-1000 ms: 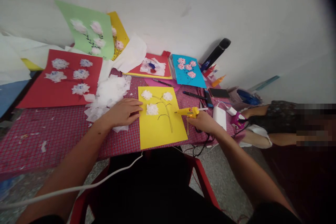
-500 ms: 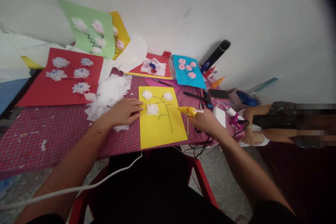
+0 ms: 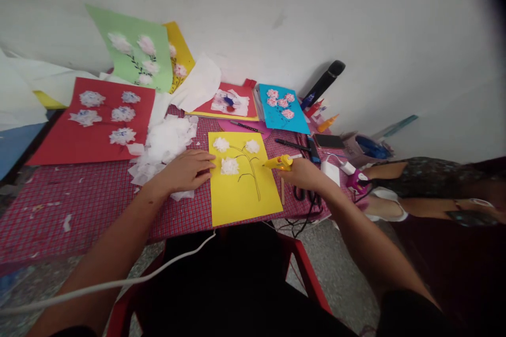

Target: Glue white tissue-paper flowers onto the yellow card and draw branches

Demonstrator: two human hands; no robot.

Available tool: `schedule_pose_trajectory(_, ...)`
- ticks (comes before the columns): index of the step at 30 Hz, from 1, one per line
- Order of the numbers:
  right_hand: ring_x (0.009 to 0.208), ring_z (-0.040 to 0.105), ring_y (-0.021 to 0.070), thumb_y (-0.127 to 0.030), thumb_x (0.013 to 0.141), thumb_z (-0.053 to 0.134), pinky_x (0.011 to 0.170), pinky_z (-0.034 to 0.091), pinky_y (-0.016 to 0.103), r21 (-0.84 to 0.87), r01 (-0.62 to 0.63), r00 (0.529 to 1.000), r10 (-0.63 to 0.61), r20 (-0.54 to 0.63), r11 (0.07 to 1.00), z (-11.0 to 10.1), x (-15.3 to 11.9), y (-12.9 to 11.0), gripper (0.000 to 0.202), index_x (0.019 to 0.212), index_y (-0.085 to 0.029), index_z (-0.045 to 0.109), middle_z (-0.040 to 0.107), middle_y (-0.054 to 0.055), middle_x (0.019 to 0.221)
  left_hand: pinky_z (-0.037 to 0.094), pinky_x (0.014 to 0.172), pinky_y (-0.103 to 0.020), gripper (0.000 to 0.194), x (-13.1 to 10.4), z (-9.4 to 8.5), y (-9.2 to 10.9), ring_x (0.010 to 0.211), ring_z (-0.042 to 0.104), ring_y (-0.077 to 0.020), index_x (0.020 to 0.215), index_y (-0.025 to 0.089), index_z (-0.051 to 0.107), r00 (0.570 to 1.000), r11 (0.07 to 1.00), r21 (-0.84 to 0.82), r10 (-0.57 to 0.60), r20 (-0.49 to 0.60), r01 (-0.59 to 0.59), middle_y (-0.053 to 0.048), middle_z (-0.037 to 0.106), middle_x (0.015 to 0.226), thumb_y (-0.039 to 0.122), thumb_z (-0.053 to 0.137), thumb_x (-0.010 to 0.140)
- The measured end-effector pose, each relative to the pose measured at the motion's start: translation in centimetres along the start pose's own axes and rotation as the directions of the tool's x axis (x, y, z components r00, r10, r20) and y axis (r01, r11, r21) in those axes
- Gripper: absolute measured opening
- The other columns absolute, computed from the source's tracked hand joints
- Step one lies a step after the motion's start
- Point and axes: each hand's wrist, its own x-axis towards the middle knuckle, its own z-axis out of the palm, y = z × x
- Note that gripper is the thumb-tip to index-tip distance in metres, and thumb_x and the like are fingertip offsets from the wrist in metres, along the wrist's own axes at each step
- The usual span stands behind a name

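Note:
A yellow sheet (image 3: 237,200) lies on the checked tablecloth, with a drawn branching stem and white paper flowers (image 3: 230,166) on its upper and left parts. My left hand (image 3: 190,169) rests at the sheet's left edge, fingers somewhat apart and holding nothing, beside a heap of white paper pieces (image 3: 168,137). In my right hand (image 3: 302,172) is a yellow glue gun (image 3: 279,162), its nozzle pointing left over the right part of the sheet, near the stem.
Red (image 3: 59,137), green (image 3: 118,21) and blue (image 3: 272,118) flower sheets stand or lie behind. Scissors (image 3: 300,194), a black pen (image 3: 292,144), a phone (image 3: 329,141) and glue bottles (image 3: 328,123) are at the right. Another person's arm (image 3: 383,171) is at far right.
My right hand and the glue gun have moved slightly left, further over the yellow sheet. My left hand has stayed in place. The other person's arm at the right has shifted.

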Motion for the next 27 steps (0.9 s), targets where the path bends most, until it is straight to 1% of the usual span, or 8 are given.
schedule_pose_trajectory(4,0.056,0.057,0.0158,-0.037,0.085,0.066,0.054,0.039,0.027,0.336,-0.009,0.999,0.021,-0.033,0.942,-1.3,-1.7,0.5,0.019,0.085,-0.019,0.069,0.064,0.002,0.064,0.050,0.110,-0.050,0.029,0.0,0.0,0.0,0.125,0.065,-0.0274,0.120,0.023,0.076,1.000,1.000,-0.010,0.002,-0.002,-0.002,-0.010,0.071,0.135,0.033,0.057,0.099)
schedule_pose_trajectory(6,0.050,0.055,0.0148,-0.042,0.084,0.069,0.050,0.040,0.026,0.569,-0.036,0.998,0.061,-0.025,0.821,-0.8,-2.5,1.4,0.025,0.093,-0.019,0.067,0.060,-0.001,0.058,0.050,0.110,-0.050,0.030,0.0,0.1,-0.1,0.126,0.065,-0.0274,0.120,0.022,0.075,1.000,1.000,-0.004,0.004,0.001,-0.004,-0.010,0.071,0.135,0.032,0.057,0.099)
schedule_pose_trajectory(9,0.050,0.057,0.0141,-0.042,0.080,0.076,0.048,0.044,0.025,0.821,-0.050,0.984,0.168,-0.057,0.568,1.1,-3.0,3.4,0.031,0.098,-0.020,0.063,0.064,-0.002,0.061,0.050,0.111,-0.050,0.030,-0.1,0.3,-0.2,0.126,0.065,-0.0280,0.120,0.022,0.076,1.000,1.000,-0.006,-0.004,-0.005,0.004,-0.010,0.071,0.135,0.033,0.059,0.098)
schedule_pose_trajectory(12,0.052,0.061,0.0139,-0.040,0.081,0.078,0.048,0.050,0.025,0.917,-0.080,0.957,0.287,-0.039,0.391,3.0,-2.4,5.2,0.029,0.095,-0.019,0.064,0.069,0.001,0.068,0.049,0.111,-0.050,0.029,-0.1,0.4,-0.2,0.126,0.065,-0.0288,0.119,0.022,0.076,1.000,1.000,-0.014,-0.016,-0.013,0.016,-0.010,0.071,0.135,0.033,0.059,0.098)
schedule_pose_trajectory(15,0.053,0.063,0.0137,-0.036,0.086,0.077,0.048,0.053,0.024,0.948,-0.108,0.943,0.333,0.002,0.301,3.7,-0.6,6.1,0.024,0.094,-0.018,0.064,0.071,0.004,0.070,0.050,0.110,-0.051,0.029,0.0,0.3,-0.1,0.125,0.065,-0.0293,0.118,0.021,0.076,1.000,1.000,-0.011,-0.018,-0.015,0.018,-0.011,0.071,0.136,0.033,0.059,0.098)
schedule_pose_trajectory(18,0.051,0.063,0.0131,-0.032,0.091,0.073,0.045,0.053,0.022,0.948,-0.132,0.948,0.317,0.036,0.289,3.6,1.6,6.3,0.018,0.094,-0.016,0.064,0.071,0.004,0.069,0.051,0.109,-0.051,0.029,0.1,0.1,0.1,0.124,0.066,-0.0292,0.117,0.022,0.077,0.999,1.000,-0.020,-0.021,-0.025,0.021,-0.011,0.071,0.135,0.033,0.059,0.098)
schedule_pose_trajectory(21,0.049,0.061,0.0129,-0.026,0.095,0.066,0.042,0.051,0.022,0.928,-0.166,0.958,0.279,0.071,0.334,3.5,3.6,6.4,0.013,0.093,-0.013,0.065,0.070,0.006,0.067,0.051,0.109,-0.050,0.029,0.1,0.0,0.3,0.124,0.066,-0.0287,0.118,0.023,0.077,0.999,0.999,-0.013,-0.030,-0.021,0.030,-0.010,0.071,0.135,0.033,0.059,0.098)
schedule_pose_trajectory(27,0.056,0.065,0.0147,-0.030,0.097,0.062,0.050,0.051,0.023,0.792,-0.208,0.970,0.226,0.091,0.574,3.4,5.0,6.7,0.021,0.089,-0.013,0.071,0.074,0.008,0.072,0.051,0.109,-0.050,0.029,0.1,0.0,0.3,0.125,0.066,-0.0285,0.118,0.023,0.076,0.999,0.999,-0.010,-0.031,-0.014,0.031,-0.010,0.072,0.134,0.032,0.059,0.097)
